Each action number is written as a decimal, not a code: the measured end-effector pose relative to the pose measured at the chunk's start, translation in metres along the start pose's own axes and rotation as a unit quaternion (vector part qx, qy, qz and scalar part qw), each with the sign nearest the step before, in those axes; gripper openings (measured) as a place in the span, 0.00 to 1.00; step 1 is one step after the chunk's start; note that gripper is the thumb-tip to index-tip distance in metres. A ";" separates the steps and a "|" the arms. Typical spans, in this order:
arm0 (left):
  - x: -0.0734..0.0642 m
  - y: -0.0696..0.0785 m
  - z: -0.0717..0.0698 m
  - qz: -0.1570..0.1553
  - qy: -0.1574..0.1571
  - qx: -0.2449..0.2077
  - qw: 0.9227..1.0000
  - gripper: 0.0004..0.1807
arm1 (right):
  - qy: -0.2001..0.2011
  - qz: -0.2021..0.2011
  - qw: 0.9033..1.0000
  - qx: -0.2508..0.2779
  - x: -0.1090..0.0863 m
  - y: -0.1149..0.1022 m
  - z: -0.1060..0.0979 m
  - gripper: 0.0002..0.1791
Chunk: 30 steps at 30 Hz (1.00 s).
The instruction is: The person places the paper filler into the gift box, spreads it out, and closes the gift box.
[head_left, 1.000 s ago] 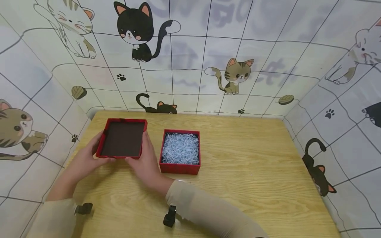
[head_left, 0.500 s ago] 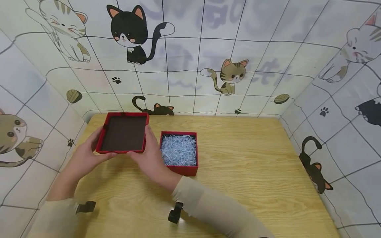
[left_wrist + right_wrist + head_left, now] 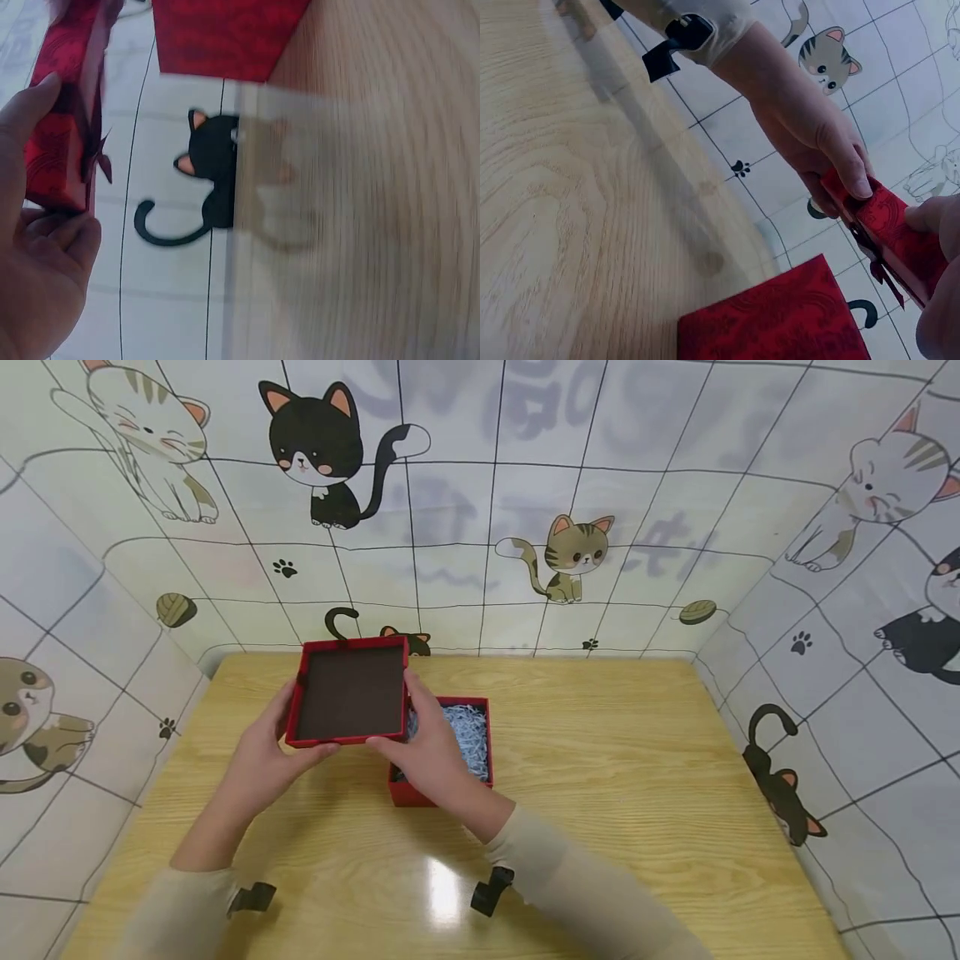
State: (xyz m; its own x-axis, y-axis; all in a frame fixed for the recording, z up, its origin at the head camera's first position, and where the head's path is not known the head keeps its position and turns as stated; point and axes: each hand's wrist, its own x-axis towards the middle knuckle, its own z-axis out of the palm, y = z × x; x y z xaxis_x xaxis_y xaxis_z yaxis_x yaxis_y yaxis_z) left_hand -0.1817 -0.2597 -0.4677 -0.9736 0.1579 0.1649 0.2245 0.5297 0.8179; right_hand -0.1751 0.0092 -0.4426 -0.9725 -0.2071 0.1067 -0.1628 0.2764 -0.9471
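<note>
Red lid [image 3: 349, 693] gripped by both hands, raised above table [image 3: 637, 793].

This looks like a small staged booth set up for recording, not a lived-in room. A pale wood-grain worktop [image 3: 637, 793] is closed in on three sides by white panel walls [image 3: 480, 527] with a tile-line print and cartoon cats [image 3: 322, 443], paw prints and yarn balls. The walls meet at the frame's upper left and upper right, boxing the worktop in.

Wooden table [image 3: 637, 793] enclosed by cat-patterned walls [image 3: 487, 510].
</note>
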 end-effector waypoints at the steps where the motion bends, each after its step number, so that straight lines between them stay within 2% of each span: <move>1: 0.000 0.002 0.004 0.003 0.001 -0.007 1.000 0.65 | 0.003 -0.004 1.000 -0.001 -0.001 0.001 -0.005 0.58; 8: 0.005 0.022 0.031 0.022 0.010 -0.065 0.998 0.61 | 0.023 -0.067 0.997 0.027 -0.011 0.013 -0.034 0.56; 12: 0.008 0.030 0.044 0.028 0.016 -0.076 0.997 0.62 | 0.026 -0.093 0.995 0.025 -0.014 0.020 -0.048 0.57; 20: 0.015 0.046 0.069 0.053 0.013 -0.090 0.994 0.63 | 0.036 -0.103 0.993 0.033 -0.026 0.031 -0.075 0.56; 30: 0.013 0.059 0.096 0.070 -0.002 -0.128 0.989 0.64 | 0.047 -0.112 0.992 0.043 -0.045 0.048 -0.102 0.57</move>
State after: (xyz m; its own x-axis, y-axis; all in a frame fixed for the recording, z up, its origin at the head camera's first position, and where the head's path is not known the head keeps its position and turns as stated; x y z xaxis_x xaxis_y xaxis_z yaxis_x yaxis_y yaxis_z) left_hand -0.1774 -0.1468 -0.4700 -0.9337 0.2183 0.2838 0.3377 0.2742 0.9004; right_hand -0.1564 0.1276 -0.4620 -0.9255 -0.1641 0.3412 -0.3655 0.1518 -0.9184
